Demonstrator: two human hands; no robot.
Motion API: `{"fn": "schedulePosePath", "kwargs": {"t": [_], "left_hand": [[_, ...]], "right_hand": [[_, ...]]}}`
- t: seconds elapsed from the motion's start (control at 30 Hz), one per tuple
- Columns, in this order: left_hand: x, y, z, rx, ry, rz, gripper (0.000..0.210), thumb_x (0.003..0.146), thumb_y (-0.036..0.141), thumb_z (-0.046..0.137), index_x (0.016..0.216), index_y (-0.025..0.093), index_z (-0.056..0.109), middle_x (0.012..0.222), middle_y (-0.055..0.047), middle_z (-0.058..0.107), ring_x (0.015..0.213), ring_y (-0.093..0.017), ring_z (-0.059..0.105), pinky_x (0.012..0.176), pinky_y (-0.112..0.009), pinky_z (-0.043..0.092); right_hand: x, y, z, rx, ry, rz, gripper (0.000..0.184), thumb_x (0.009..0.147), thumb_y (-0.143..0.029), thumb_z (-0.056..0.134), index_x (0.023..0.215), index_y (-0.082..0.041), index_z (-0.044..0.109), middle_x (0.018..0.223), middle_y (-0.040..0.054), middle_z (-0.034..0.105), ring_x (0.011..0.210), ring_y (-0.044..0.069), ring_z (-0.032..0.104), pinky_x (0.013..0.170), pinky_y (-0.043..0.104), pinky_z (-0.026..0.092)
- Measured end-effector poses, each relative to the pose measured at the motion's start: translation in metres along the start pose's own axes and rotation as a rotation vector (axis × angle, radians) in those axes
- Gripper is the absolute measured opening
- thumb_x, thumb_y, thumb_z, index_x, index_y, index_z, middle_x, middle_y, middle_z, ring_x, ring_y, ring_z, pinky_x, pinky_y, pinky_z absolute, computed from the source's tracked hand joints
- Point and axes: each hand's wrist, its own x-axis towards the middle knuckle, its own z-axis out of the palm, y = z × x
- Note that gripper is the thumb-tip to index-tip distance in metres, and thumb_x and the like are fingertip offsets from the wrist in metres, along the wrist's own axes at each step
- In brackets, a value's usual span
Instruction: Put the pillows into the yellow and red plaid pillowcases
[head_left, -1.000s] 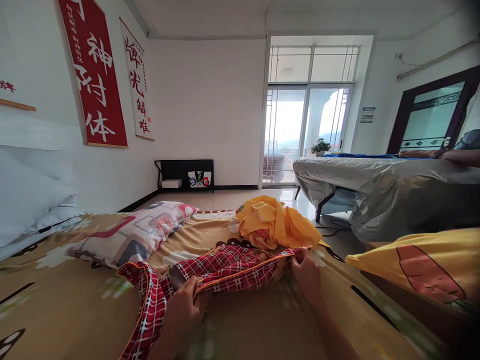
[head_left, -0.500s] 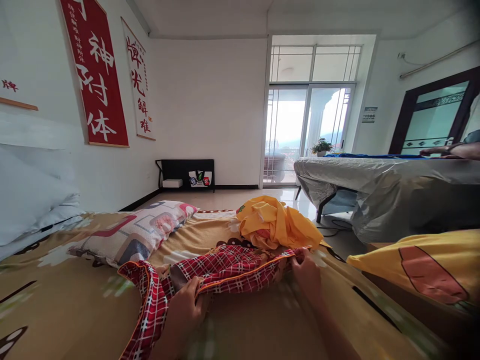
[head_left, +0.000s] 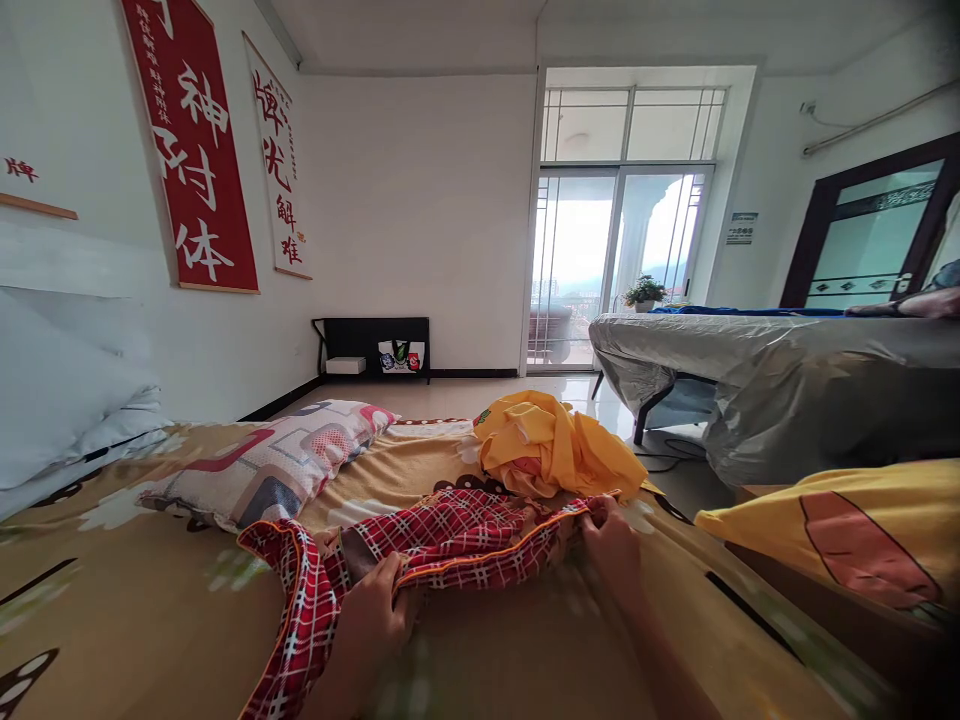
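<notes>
A red plaid garment [head_left: 469, 530] with orange piping is stretched between my two hands above the bed. My left hand [head_left: 379, 605] is closed on the piped edge near the middle of the view. At the right end of the same edge, my right hand [head_left: 611, 540] pinches the cloth between thumb and fingers. One strip of the plaid hangs down to the left, past my left wrist. Just behind the garment lies a crumpled yellow cloth [head_left: 551, 440], partly covered by the plaid edge. I cannot tell the garment's exact kind.
A patterned pillow [head_left: 277, 460] rests on the tan bedsheet [head_left: 150, 610]. At right, yellow cloth with an orange carrot shape [head_left: 847, 535] lies over a box. Beyond stands a table under plastic sheeting [head_left: 787, 390], with another person's hand [head_left: 930, 303] at its edge.
My hands and the plaid garment stay almost where they were. The other person's hand at the table has drawn back to the right.
</notes>
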Motion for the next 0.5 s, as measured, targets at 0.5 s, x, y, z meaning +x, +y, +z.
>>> {"fn": "schedulePosePath", "kwargs": {"t": [0.5], "left_hand": [[-0.019,0.027,0.013,0.059,-0.122,0.291,0.041,0.072,0.009,0.053,0.112,0.017,0.061,0.132,-0.008,0.057,0.124,-0.024,0.049,0.108,-0.035,0.038]], "right_hand": [[0.004,0.001,-0.008,0.079,0.102,-0.01,0.019,0.071,-0.034,0.051,0.084,-0.021,0.057,0.074,0.0054,0.068,0.066,0.022,0.061,0.059,0.029,0.039]]}}
